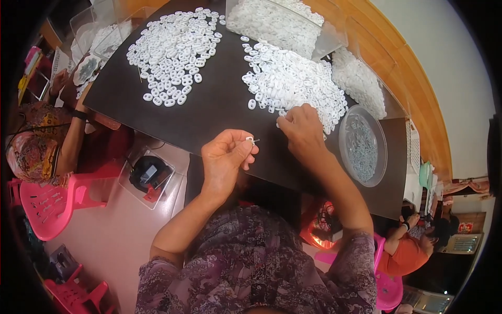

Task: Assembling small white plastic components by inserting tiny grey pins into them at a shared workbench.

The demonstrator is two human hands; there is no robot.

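Note:
My left hand (226, 157) is raised at the table's front edge, thumb and fingers pinching a small white plastic piece (249, 140). A thin metal screw (255, 141) sticks out of that piece to the right. My right hand (303, 130) is at the near edge of a pile of small white plastic pieces (290, 78), its fingers bent together. What those fingertips hold, if anything, is hidden. Further left on the dark table (178, 123) lies another pile, made of white oval pieces with two holes (175, 52).
Right of my right arm stands a round clear bowl of metal screws (362, 149). Clear bins of white pieces (277, 23) line the back. People sit at left (39, 141) and at right (405, 251). A pink chair (49, 206) stands at the left.

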